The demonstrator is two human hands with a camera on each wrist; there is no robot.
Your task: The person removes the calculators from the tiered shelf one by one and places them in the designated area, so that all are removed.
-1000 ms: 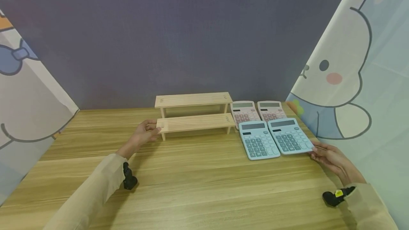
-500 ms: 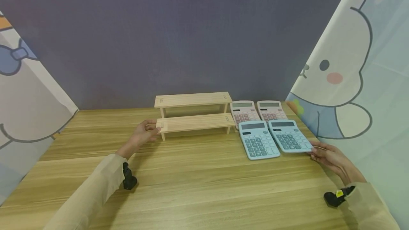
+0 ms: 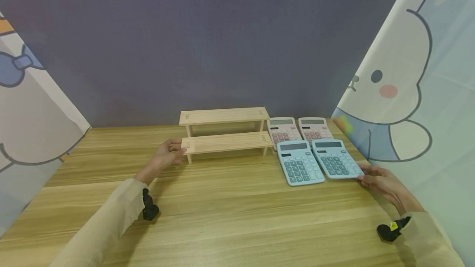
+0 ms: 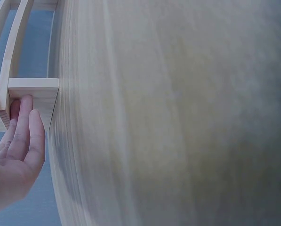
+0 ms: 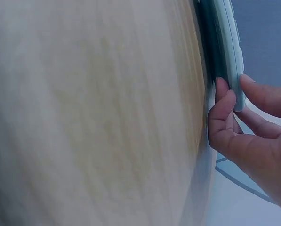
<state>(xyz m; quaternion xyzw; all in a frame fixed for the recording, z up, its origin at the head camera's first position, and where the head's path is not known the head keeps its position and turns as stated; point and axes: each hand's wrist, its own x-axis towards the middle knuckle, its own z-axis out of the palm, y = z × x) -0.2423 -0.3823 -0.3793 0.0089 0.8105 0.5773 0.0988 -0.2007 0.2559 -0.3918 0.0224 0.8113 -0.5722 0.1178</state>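
Note:
A two-step wooden shelf stands at the back middle of the table. My left hand grips the left end of its lower step; in the left wrist view the thumb is on top of the board, with fingers beneath. Right of the shelf lie two light blue calculators. My right hand pinches the near right corner of the right-hand blue calculator. In the right wrist view, the thumb presses this calculator from above while fingertips sit under it, between it and the table.
The left-hand blue calculator lies beside the held one. Behind them, two pink calculators lie side by side against the back wall. Printed cloth hangs along the right edge of the wooden table.
The held calculator's far edge has shifted slightly toward me, and its near edge rose a little, then lowered again. My left hand and the shelf have stayed put.

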